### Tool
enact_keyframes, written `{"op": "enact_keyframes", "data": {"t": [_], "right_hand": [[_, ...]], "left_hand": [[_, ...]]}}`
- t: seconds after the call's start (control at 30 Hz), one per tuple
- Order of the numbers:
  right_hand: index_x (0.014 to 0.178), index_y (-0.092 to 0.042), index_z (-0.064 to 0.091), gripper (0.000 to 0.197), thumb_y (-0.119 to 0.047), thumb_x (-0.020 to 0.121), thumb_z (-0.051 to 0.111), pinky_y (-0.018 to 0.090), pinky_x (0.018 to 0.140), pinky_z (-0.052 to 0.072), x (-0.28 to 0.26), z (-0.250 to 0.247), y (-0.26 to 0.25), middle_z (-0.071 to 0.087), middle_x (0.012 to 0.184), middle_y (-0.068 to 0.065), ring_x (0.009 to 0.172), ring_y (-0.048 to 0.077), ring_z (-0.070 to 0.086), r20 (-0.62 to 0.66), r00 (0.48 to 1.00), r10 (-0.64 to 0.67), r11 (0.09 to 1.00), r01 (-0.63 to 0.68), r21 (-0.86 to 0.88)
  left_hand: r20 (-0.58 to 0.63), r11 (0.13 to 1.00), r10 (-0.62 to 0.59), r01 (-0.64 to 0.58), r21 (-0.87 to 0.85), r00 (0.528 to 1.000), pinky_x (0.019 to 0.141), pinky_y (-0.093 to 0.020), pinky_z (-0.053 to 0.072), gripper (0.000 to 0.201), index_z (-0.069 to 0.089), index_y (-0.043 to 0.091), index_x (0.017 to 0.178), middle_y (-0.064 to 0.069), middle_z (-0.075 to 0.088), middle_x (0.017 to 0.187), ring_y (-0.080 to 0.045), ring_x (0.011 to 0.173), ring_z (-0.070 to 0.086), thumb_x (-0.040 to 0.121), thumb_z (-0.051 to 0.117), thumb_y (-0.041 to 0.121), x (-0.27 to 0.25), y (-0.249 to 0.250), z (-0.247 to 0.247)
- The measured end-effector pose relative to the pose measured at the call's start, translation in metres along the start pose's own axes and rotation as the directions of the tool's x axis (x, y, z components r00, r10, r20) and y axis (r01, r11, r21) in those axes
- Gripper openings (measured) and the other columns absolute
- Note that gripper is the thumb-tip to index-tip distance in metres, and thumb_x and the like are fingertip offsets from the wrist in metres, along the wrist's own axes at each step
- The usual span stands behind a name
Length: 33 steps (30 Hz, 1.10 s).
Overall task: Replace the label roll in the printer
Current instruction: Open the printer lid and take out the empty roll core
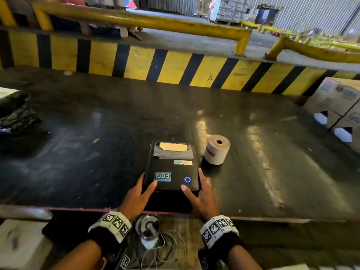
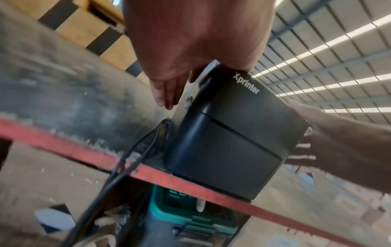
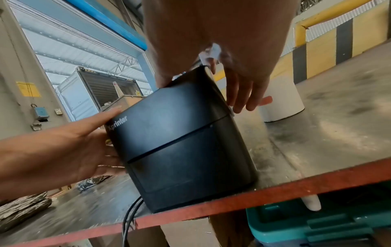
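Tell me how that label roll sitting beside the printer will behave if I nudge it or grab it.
The label roll stands on its flat end on the table, so a nudge probably slides it. Tipped sideways, it would likely roll. Tightly wound, it looks firm to grip.

Printer (image 1: pixel 172 168): black plastic, smooth, semi-glossy lid, matt front.
Label roll (image 1: pixel 216 152): white paper, matt, wound on a brown cardboard core.
Table top (image 1: pixel 97 123): dark, worn, scuffed, with a dull sheen; chipped red painted edge.
Barrier (image 1: pixel 136 63): yellow and black painted, scratched.
Boxes (image 1: pixel 339 100): matt printed cardboard.
Crate (image 3: pixel 317 225): teal plastic.
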State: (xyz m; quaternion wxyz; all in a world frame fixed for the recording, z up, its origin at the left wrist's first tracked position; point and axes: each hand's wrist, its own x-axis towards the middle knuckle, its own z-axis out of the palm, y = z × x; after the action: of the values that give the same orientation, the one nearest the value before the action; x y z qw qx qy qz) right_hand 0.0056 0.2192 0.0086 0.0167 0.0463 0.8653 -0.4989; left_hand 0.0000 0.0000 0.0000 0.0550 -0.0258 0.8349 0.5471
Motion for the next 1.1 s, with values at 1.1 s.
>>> {"op": "enact_keyframes", "data": {"t": [1.1], "right_hand": [[0.127, -0.038, 0.047, 0.079, -0.088, 0.066, 0.041, 0.039, 0.083, 0.055, 0.017, -0.013, -0.006, 0.071, 0.103, -0.006, 0.091, 0.014, 0.065, -0.099, 0.984, -0.148, 0.966, 0.122, -0.228]], "left_hand": [[0.080, 0.996, 0.062, -0.056, -0.075, 0.995, 0.108, -0.048, 0.038, 0.088, -0.007, 0.063, 0.135, -0.005, 0.045, 0.146, -0.023, 0.129, 0.047, 0.067, 0.046, 0.079, -0.004, -0.021, 0.004]]}}
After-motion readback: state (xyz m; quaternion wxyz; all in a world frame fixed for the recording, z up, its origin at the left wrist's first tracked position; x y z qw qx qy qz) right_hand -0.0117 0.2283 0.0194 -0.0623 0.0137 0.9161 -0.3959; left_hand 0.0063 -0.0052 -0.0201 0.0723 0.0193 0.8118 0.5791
